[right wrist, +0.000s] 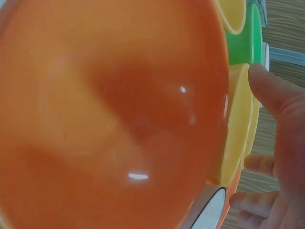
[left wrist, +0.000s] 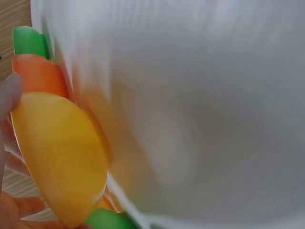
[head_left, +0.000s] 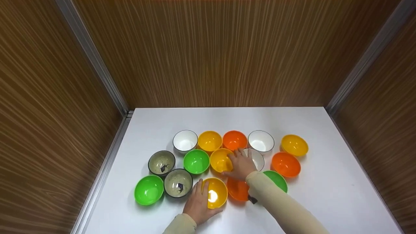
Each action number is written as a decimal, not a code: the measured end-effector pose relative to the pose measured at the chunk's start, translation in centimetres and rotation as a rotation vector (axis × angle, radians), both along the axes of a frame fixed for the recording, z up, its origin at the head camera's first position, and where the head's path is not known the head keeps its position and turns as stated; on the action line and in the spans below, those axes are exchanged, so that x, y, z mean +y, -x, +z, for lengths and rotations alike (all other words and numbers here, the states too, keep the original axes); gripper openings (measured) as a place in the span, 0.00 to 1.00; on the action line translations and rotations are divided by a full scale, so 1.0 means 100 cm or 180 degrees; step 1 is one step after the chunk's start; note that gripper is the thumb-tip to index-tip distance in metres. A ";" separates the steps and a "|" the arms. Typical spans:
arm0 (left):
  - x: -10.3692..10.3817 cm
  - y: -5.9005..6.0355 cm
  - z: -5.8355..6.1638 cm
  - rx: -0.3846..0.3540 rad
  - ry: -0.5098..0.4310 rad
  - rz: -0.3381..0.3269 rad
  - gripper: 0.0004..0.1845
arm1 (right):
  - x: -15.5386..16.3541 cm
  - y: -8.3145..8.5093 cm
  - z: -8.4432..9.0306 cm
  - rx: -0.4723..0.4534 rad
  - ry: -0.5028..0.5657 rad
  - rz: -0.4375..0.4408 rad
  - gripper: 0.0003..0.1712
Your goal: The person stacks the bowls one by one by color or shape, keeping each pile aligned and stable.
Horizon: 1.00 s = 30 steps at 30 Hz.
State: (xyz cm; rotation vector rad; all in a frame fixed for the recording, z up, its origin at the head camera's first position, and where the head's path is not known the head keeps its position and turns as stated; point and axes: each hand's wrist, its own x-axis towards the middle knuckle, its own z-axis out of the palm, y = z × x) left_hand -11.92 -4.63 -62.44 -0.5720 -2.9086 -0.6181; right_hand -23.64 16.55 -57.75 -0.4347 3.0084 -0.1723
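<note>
My left hand (head_left: 197,205) grips the front yellow bowl (head_left: 221,194), fingers along its left side and thumb near its front. In the left wrist view this yellow bowl (left wrist: 62,152) shows side-on between thumb and fingers. My right hand (head_left: 240,165) reaches over the middle yellow bowl (head_left: 219,162), thumb and fingers spread about its right part. Partly hidden behind that hand stands a white bowl (head_left: 258,160). Below the right hand and sleeve lies an orange bowl (head_left: 236,190), which fills much of the right wrist view.
Behind stand a white bowl (head_left: 185,141), a yellow one, an orange bowl (head_left: 234,140) and another white one. Left are green bowls (head_left: 149,191) and grey patterned bowls (head_left: 162,162). On the right sit yellow, orange (head_left: 286,165) and green bowls. Wood-grain panels (head_left: 208,55) enclose the white table (head_left: 341,182).
</note>
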 end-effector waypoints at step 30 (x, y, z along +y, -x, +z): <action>0.004 -0.003 -0.016 -0.0221 -0.0763 0.0367 0.58 | -0.003 0.004 -0.018 0.0167 0.0483 -0.0152 0.52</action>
